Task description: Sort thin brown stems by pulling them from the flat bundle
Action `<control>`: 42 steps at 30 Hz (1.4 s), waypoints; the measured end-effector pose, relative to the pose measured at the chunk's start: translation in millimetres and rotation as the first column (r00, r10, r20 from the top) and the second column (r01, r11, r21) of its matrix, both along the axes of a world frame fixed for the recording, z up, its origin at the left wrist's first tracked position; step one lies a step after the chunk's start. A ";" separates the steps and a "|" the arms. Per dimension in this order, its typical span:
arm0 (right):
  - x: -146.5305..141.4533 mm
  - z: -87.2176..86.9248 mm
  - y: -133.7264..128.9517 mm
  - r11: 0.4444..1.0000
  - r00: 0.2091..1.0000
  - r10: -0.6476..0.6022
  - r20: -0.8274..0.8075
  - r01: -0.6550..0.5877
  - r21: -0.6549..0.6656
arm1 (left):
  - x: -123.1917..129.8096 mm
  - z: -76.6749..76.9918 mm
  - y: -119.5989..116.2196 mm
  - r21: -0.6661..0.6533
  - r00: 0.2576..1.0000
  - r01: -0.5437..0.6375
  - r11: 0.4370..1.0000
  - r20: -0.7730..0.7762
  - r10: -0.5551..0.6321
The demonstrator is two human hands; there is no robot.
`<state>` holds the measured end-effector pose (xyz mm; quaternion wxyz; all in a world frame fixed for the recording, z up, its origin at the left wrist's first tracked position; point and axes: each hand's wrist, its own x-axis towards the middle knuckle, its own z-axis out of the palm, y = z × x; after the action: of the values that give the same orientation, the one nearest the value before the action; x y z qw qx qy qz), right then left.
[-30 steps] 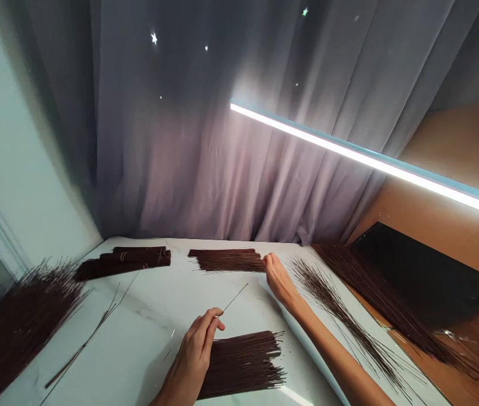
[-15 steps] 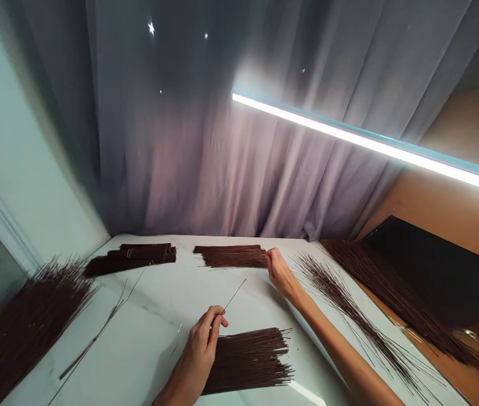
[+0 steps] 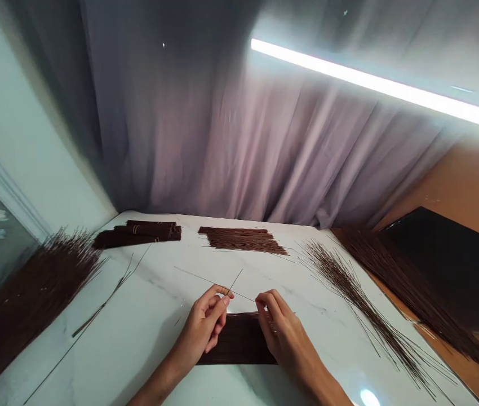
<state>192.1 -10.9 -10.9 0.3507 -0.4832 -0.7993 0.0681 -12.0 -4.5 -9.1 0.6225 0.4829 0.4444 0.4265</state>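
Note:
My left hand (image 3: 208,316) pinches a thin dark stick (image 3: 236,277) between thumb and forefinger, its free end slanting up to the right. Across it lies a second thin stick (image 3: 244,296), whose right end is pinched in the fingertips of my right hand (image 3: 279,321); the two cross near my left fingertips. Below both hands lies a flat bundle of dark brown sticks (image 3: 242,341), partly covered by them. Farther back on the white table (image 3: 159,316) rests another flat pile of brown sticks (image 3: 243,239).
Tied dark bundles (image 3: 142,232) lie at the back left. A large mass of sticks (image 3: 32,299) fills the left edge, with a few loose sticks (image 3: 104,304) beside it. Fanned sticks (image 3: 362,299) spread on the right, near a black panel (image 3: 451,265) and more long sticks (image 3: 408,293).
My right hand has come back from the rear pile toward my left hand, bringing a stick that now crosses the left one. The view has tilted down slightly.

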 end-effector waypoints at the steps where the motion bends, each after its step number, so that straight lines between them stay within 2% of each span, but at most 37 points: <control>1: -1.5 -0.7 -0.7 1.000 1.000 -0.007 0.005 0.007 0.006 | 0.1 0.5 0.3 0.020 1.000 -0.016 1.000 0.016 0.016; 10: -8.5 -6.4 -8.5 0.999 0.998 0.023 0.051 -0.021 -0.034 | 1.6 0.6 2.3 0.043 0.992 -0.124 0.991 0.031 0.123; 18: -9.4 -10.5 -9.3 0.994 0.997 0.079 0.013 -0.078 -0.082 | 2.2 2.4 -0.6 0.072 0.991 -0.126 0.989 0.047 0.123; 24: -10.3 -2.3 -12.7 0.989 0.998 0.063 -0.002 -0.063 -0.135 | 2.4 2.2 -1.9 0.077 0.992 -0.111 0.991 0.067 0.106; 32: -8.6 -7.3 -10.0 0.995 0.998 0.048 0.039 -0.044 -0.090 | 2.5 7.2 -3.8 0.035 0.988 -0.102 0.994 0.120 0.097; 42: -7.8 -7.1 -9.1 0.995 0.998 0.038 0.052 -0.033 -0.093 | 5.5 3.9 -2.5 0.042 0.986 -0.108 0.993 0.132 0.101</control>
<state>184.3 -19.9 -18.0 0.3052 -0.4863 -0.8129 0.0979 -6.5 -7.0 -5.2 0.6149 0.4452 0.4171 0.4997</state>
